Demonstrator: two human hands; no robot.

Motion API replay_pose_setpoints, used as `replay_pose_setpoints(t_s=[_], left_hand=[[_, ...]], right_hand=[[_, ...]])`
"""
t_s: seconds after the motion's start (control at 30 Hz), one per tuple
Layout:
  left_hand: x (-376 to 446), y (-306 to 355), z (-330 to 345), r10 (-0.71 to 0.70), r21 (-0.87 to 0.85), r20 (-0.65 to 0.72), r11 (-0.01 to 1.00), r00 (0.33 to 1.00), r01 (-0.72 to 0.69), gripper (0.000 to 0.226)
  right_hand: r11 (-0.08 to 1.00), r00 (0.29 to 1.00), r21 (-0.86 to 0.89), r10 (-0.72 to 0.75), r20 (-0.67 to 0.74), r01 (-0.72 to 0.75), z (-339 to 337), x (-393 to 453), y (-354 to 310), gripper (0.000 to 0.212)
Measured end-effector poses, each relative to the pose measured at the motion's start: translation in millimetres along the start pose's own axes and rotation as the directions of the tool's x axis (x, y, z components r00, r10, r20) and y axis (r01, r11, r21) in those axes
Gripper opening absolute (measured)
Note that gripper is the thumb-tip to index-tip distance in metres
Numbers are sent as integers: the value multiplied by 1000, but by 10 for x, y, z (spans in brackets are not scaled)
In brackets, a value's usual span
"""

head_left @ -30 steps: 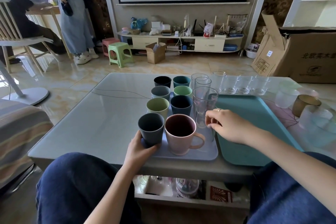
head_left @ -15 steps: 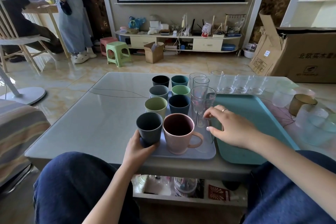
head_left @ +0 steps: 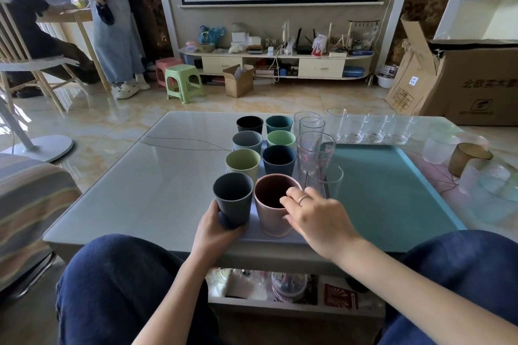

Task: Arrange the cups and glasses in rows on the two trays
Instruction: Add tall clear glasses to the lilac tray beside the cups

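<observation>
Coloured cups stand in two rows on the grey tray [head_left: 283,238], clear glasses [head_left: 315,148] along its right edge. The teal tray [head_left: 392,190], touching it on the right, lies bare. Left hand [head_left: 215,230] grips the near dark cup [head_left: 232,199]. Right hand [head_left: 316,218], at the near glass half a second ago, now curls over the pink mug [head_left: 273,204], fingertips on its rim.

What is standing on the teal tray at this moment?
The teal tray shows only bare surface; the clear glasses stand on the table behind it. The right hand covers its near left corner.
</observation>
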State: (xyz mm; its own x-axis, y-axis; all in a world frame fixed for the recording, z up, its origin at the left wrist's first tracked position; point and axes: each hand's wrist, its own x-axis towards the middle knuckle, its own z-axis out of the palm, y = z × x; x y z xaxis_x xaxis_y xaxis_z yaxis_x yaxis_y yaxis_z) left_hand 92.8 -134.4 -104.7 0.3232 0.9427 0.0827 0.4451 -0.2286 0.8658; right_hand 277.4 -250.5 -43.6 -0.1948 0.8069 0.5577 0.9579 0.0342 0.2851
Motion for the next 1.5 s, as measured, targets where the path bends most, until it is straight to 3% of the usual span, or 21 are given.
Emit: replay_pose_setpoints(t_s=[0.17,0.3,0.43,0.53,0.7,1.0,1.2,1.33,1.5], left_hand=[[24,-71,-7,-21,36,10,999,1000,21,55],[26,-74,-9,-15,36,12,999,1000,15,56],[-3,-102,-14,-35,50,39,998,999,33,67],[-29,-128,-12,-21,149,96,989,995,6,87],[-41,-195,-24,-24,231,109,973,994,-2,114],[5,-274,18,36,364,84,929,996,-64,111],[145,-279,-60,31,680,144,724,989,-121,106],[238,-301,-102,34,763,107,638,994,-104,130],[413,-322,-147,23,822,96,563,995,-92,127]], right_hand=[[996,995,7,85,58,-86,193,-8,-69,30],[991,996,114,79,-35,-74,164,-47,-51,35],[989,994,150,8,-107,8,61,-343,-41,14],[987,1000,162,3,13,-5,163,-646,18,21],[988,941,85,97,325,-131,396,-790,78,57],[980,929,62,158,335,-189,406,-608,19,52],[982,931,83,132,341,-170,518,-451,-11,51],[984,922,84,114,370,-156,607,-304,-9,52],[981,923,115,105,370,-157,727,-139,-13,50]])
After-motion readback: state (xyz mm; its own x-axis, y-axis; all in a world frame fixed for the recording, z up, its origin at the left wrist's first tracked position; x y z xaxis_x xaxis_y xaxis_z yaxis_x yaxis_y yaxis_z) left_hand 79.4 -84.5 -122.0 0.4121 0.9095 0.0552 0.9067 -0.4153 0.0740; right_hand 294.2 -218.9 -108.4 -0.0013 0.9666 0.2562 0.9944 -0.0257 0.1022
